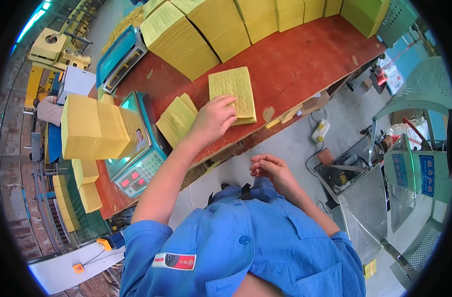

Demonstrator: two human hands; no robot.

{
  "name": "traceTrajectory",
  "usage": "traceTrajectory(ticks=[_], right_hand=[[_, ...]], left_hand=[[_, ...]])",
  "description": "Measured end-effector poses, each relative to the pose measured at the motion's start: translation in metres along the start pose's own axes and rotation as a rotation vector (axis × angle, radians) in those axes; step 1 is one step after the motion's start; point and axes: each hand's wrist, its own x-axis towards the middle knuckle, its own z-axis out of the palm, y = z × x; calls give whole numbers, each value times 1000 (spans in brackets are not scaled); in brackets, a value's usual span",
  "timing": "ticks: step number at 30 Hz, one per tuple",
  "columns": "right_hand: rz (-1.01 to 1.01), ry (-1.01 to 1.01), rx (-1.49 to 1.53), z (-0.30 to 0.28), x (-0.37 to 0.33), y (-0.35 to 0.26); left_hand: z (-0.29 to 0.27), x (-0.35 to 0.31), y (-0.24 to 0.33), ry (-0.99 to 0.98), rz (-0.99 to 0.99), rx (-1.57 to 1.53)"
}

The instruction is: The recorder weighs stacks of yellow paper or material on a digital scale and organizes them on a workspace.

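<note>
My left hand (216, 118) rests on a small stack of yellow embossed paper (236, 85), fingers bent onto its top and the near left edge. The stack lies near the front edge of the red table (280, 69). Left of it are a few thinner, slightly fanned yellow sheets (176, 119), partly behind my left forearm. My right hand (270, 168) hangs in front of my body, off the table, loosely curled with nothing visible in it. Farther left, a tall block of yellow paper (94, 126) stands at a teal digital scale (149, 166) with a lit display.
Tall stacks of yellow paper (181, 42) line the table's back. A second scale (119, 59) stands at the far left. On the right are green perforated machine guards (419, 89) and a power strip (321, 130) on the floor. Part of another person's arm (49, 110) shows far left.
</note>
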Motion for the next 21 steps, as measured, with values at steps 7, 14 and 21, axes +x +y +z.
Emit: traceTrajectory(ticks=[7,14,21], right_hand=[[-28,21,-46,3,-1,-16],[-123,-7,28,-7,6,-28],[-120,77,-52,26,20,-60]], left_hand=[[11,-10,-1,117,28,-10],[-2,-20,35,315,68,116],[30,-72,75,294,134,186]])
